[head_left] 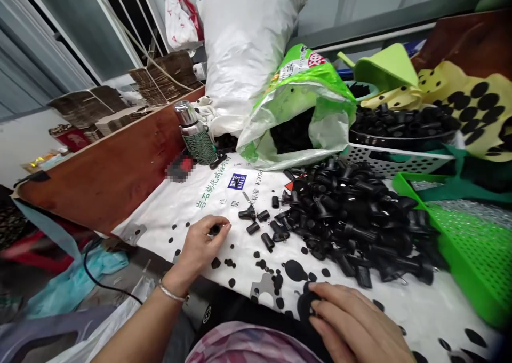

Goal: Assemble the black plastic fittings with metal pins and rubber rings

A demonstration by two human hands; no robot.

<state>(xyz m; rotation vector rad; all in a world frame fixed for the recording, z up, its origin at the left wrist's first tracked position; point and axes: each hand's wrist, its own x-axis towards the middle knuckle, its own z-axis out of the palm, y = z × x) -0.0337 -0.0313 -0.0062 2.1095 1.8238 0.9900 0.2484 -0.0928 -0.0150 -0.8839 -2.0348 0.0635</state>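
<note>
My left hand is closed in a curl over the white sheet, with a small black part between thumb and fingers; its exact kind is hidden. Near the front edge, my right hand grips a black round rubber part between thumb and fingertips. Just beyond it lies a flat black disc. To the right spreads a large pile of black rubber parts, cylinders with flared ends, some with metal hooks. Several short black cylinders lie loose between my left hand and the pile.
Small black scraps dot the white sheet. A green basket stands at the right. Behind the pile an open green and white bag holds black parts. A thermos stands by the brown board at the left.
</note>
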